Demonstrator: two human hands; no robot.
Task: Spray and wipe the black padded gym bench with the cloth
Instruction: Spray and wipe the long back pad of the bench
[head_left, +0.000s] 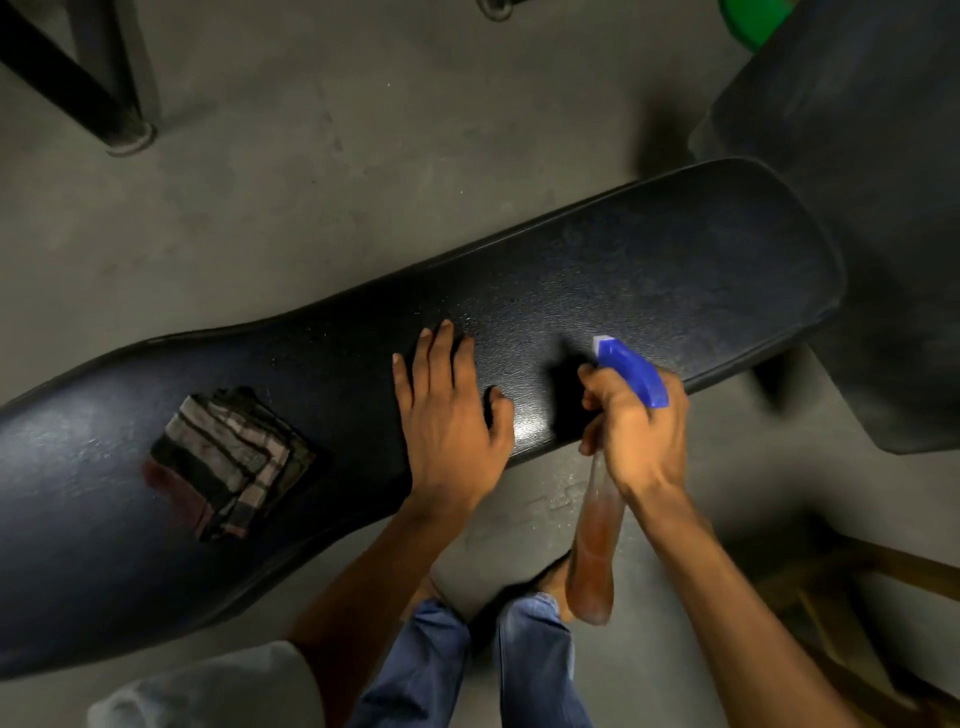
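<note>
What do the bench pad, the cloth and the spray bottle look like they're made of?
Bench pad: likely vinyl or faux leather over padding; a black pebbled grain with a soft sheen.
Cloth: woven fabric, probably cotton; matte, striped and checked, folded in layers.
Spray bottle: clear plastic body showing reddish liquid inside, with a glossy blue plastic trigger head, held in the right hand.

Spray bottle (597, 540) neck hidden inside right hand (641, 431); lower body motion-blurred. Tabletop (649, 270) cut at left edge. Green object (753, 21) cropped at top, unidentifiable.
</note>
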